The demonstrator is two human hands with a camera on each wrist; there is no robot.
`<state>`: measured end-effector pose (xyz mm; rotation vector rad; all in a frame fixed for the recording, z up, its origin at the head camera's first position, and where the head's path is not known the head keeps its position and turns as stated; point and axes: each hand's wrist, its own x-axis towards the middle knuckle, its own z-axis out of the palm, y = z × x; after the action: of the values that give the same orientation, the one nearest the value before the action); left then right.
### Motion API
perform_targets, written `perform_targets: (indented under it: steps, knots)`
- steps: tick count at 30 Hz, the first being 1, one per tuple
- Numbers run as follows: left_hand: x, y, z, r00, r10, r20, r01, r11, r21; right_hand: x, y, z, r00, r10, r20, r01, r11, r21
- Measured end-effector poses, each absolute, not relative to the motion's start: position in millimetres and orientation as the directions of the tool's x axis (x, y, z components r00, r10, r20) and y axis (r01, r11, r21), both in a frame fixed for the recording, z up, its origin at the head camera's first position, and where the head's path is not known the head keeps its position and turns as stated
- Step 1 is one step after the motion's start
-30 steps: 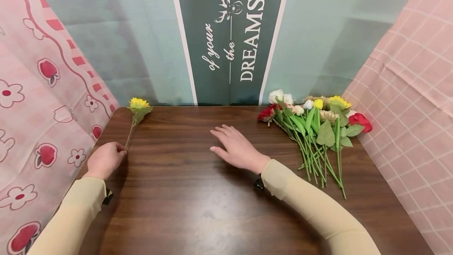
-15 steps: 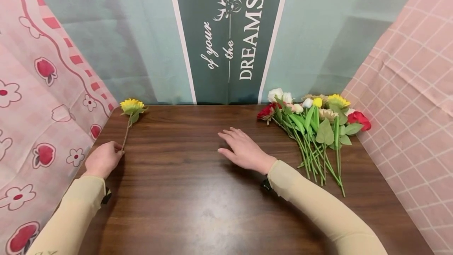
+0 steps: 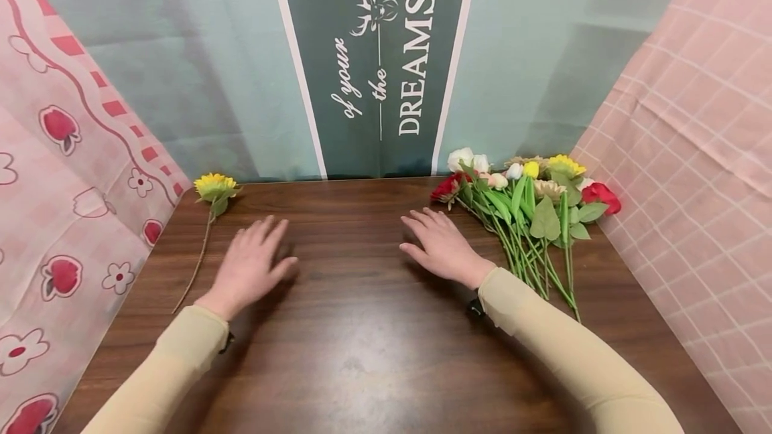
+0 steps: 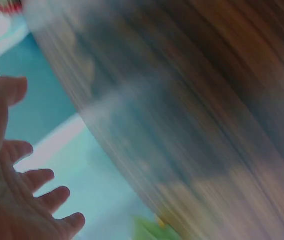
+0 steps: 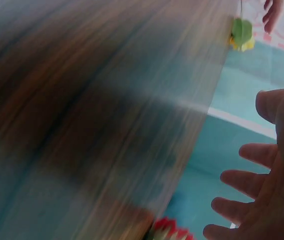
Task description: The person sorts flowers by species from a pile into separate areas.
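Observation:
A yellow sunflower [image 3: 215, 187] on a thin brown stem lies along the table's left side in the head view. Just right of its stem is my left hand [image 3: 250, 266], holding nothing, its fingers spread over the tabletop. My right hand [image 3: 443, 246] also holds nothing; its fingers extend toward the back, left of a pile of artificial flowers [image 3: 531, 220]. That pile has red, white, yellow and beige blooms with green stems. The left wrist view shows the left hand's spread fingers [image 4: 51, 197]; in the right wrist view the right hand's fingers [image 5: 242, 182] are apart too.
The brown wooden table [image 3: 356, 353] has a teal cloth backdrop [image 3: 253, 86] with printed lettering behind it. A pink patterned cloth [image 3: 60, 220] hangs on the left, and a pink checked cloth [image 3: 681, 186] on the right.
My left hand has let go of the sunflower stem and moved right, leaving the flower on the table. The right hand has moved right, nearer the flower pile. The head view has shifted slightly.

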<state>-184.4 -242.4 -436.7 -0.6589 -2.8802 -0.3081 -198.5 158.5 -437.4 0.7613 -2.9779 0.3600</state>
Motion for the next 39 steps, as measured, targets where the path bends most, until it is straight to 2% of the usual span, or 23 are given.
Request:
perform_targets:
  steps: [4,10,21,25,31,39]
  knots:
    - [-174,-191,-436,-0.841,0.521,0.144,0.538,0.832,0.136,-199,183,-436,-0.897,-0.424,0.125,-0.441,0.873,-0.207]
    - [-160,-124,-433,-0.744,0.657,0.121,0.668,0.733,0.128,-197,228,-432,-0.917,-0.349,0.194,-0.390,0.886,-0.250]
    - [-143,-36,-430,-0.563,0.821,0.096,0.825,0.553,0.116,-181,314,-416,-0.968,-0.047,0.247,-0.153,0.889,-0.431]
    - [-135,-16,-429,-0.520,0.850,0.080,0.852,0.511,0.112,-171,348,-411,-0.975,0.039,0.217,-0.063,0.896,-0.441]
    - [-126,6,-432,-0.482,0.875,0.044,0.874,0.476,0.094,-157,394,-415,-0.984,0.093,0.154,0.017,0.900,-0.436]
    - [-117,28,-438,-0.436,0.900,0.023,0.897,0.432,0.097,-140,419,-421,-0.989,0.107,-0.104,0.141,0.901,-0.409]
